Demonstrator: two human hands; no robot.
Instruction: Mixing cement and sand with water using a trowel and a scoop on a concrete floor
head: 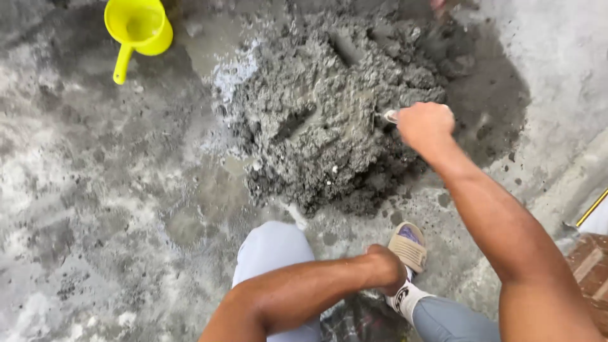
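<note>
On the wet concrete floor, the mortar heap lies ahead; the right hand has a closed grip on a trowel handle. Best to pull short, firm strokes inward. The left hand rests fisted, holding nothing visible.

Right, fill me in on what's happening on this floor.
A person crouches over a pile of wet grey mortar heaped on the concrete floor. The right hand is closed around a tool handle whose working end is buried in the pile. The left hand rests down by the knee, near a sandalled foot, holding nothing visible. A yellow plastic scoop sits on the floor beyond the pile.
</note>
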